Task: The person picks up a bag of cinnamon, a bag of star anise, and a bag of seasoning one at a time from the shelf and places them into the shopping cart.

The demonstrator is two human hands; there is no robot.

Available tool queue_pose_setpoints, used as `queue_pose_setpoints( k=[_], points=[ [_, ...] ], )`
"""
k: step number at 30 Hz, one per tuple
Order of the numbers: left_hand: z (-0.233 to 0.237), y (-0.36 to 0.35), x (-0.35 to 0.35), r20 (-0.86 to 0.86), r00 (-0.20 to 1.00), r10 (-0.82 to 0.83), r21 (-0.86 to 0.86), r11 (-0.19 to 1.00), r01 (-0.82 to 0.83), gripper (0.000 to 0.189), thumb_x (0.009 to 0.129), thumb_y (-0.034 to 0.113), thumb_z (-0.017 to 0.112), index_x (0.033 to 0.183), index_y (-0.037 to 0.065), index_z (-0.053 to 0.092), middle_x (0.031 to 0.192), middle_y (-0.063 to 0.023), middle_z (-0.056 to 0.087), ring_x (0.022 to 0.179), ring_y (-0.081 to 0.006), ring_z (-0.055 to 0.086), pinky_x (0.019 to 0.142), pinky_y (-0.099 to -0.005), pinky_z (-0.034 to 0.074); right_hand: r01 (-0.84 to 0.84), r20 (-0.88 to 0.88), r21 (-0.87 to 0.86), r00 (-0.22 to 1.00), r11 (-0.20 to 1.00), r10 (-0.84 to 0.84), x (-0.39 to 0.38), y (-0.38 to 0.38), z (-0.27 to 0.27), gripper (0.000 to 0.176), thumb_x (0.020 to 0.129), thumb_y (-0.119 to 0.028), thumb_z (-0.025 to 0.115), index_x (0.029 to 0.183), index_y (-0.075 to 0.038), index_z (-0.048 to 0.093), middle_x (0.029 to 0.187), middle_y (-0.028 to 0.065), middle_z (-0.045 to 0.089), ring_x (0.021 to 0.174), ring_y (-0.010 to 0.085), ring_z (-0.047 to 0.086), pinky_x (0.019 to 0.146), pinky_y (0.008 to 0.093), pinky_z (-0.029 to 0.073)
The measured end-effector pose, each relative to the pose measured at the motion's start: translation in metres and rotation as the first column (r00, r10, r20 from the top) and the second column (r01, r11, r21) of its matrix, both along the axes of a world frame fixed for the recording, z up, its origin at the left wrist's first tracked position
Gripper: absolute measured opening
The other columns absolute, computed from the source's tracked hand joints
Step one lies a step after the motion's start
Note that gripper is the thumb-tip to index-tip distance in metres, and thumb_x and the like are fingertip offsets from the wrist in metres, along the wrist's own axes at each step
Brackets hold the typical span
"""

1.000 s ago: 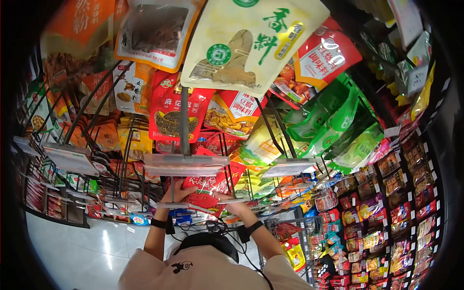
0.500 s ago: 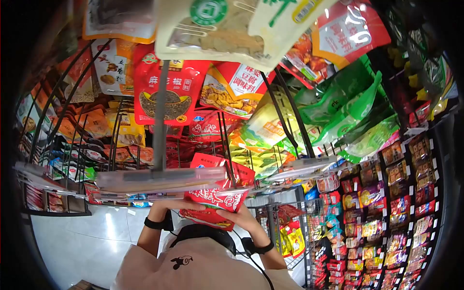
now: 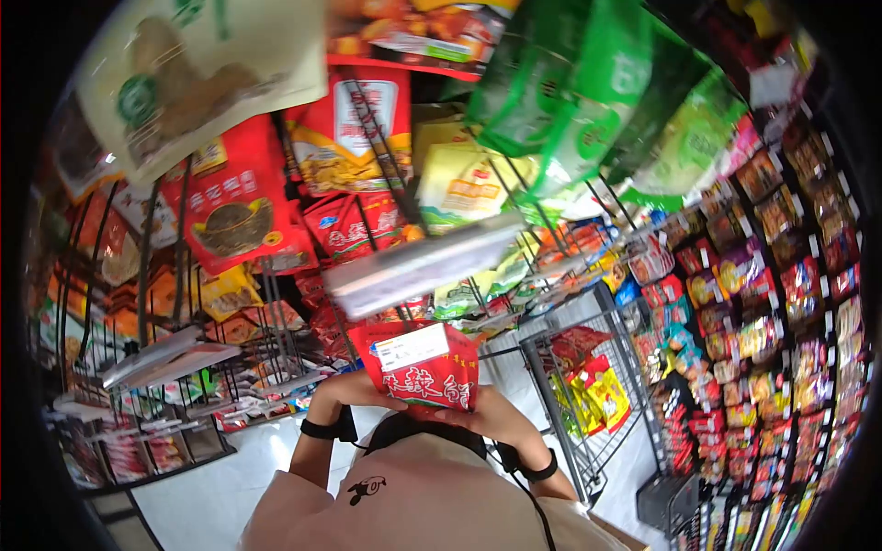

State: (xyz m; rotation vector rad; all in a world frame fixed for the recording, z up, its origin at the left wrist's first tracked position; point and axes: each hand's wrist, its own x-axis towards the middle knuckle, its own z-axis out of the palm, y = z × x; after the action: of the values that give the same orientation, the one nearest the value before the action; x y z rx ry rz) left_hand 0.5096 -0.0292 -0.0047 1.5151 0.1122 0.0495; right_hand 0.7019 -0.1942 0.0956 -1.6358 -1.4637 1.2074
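A red packet point(image 3: 432, 378) with large white characters is held in front of my chest by both hands. My left hand point(image 3: 364, 389) grips its left edge, partly hidden behind it. Along the lower edge, my right hand point(image 3: 464, 420) has its thumb and fingers closed on the packet. A white label point(image 3: 411, 351) covers part of the packet's upper half. Just above the packet hangs a blurred price tag holder point(image 3: 423, 264) at the end of a hook. Behind that, red packets point(image 3: 354, 223) like it hang on the rack.
Hanging seasoning bags, such as a red peppercorn bag point(image 3: 230, 207) and green bags point(image 3: 588, 101), fill the rack above. A wire cart point(image 3: 551, 390) with red and yellow packets point(image 3: 602, 395) stands to the right. Shelves of snacks point(image 3: 763, 349) line the far right.
My view has swung, so the rack and cart sit differently. The packet has come out from behind the price tag rail, and the white label now shows. Both hands still hold it.
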Motion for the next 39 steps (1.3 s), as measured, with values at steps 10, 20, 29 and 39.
queue_pose_setpoints(
  k=[10, 20, 29, 39],
  points=[
    [0.024, -0.047, 0.097, -0.049, 0.975, -0.218, 0.205, 0.953, 0.224, 0.046, 0.08, 0.025, 0.069, 0.117, 0.003, 0.052, 0.111, -0.0078, 0.057, 0.104, -0.0189, 0.053, 0.088, -0.0336, 0.042, 0.236, 0.058, 0.042, 0.97, 0.971, -0.238, 0.072, -0.082, 0.005, 0.031, 0.08, -0.02, 0.068, 0.102, -0.001, 0.059, 0.083, 0.0152, 0.064, 0.07, 0.0239, 0.06, 0.068, 0.0323, 0.046],
    [0.077, -0.102, 0.245, -0.122, 0.94, -0.319, 0.371, 0.864, 0.341, 0.032, 0.083, 0.016, 0.065, 0.109, 0.001, 0.054, 0.102, -0.0064, 0.06, 0.095, -0.01, 0.055, 0.082, -0.0286, 0.044, 0.575, 0.007, -0.009, 0.818, 0.818, -0.575, 0.173, -0.175, 0.016, 0.038, 0.08, -0.032, 0.069, 0.1, 0.0, 0.059, 0.067, 0.0109, 0.061, 0.062, 0.0162, 0.058, 0.059, 0.0301, 0.045],
    [0.022, -0.157, 0.422, -0.13, 0.99, -0.06, 0.721, 0.679, 0.136, 0.057, 0.085, 0.033, 0.06, 0.129, 0.004, 0.037, 0.117, -0.0199, 0.053, 0.104, -0.0254, 0.056, 0.084, -0.0359, 0.045, 0.937, -0.259, 0.012, 0.339, 0.348, -0.904, 0.292, -0.212, -0.063, 0.019, 0.081, -0.019, 0.064, 0.084, 0.0, 0.063, 0.069, 0.0028, 0.063, 0.056, 0.0104, 0.056, 0.051, 0.0241, 0.043],
    [-0.139, -0.198, 0.522, -0.631, 0.759, -0.158, 0.547, 0.604, 0.58, 0.039, 0.081, 0.01, 0.045, 0.119, 0.007, 0.052, 0.105, -0.0183, 0.062, 0.087, -0.0271, 0.061, 0.071, -0.0388, 0.049, 0.947, 0.361, 0.059, 0.274, 0.315, -0.892, 0.366, -0.19, -0.171, 0.038, 0.072, -0.033, 0.06, 0.077, 0.004, 0.065, 0.072, 0.0263, 0.061, 0.077, 0.0394, 0.063, 0.07, 0.0439, 0.05]
  ],
)
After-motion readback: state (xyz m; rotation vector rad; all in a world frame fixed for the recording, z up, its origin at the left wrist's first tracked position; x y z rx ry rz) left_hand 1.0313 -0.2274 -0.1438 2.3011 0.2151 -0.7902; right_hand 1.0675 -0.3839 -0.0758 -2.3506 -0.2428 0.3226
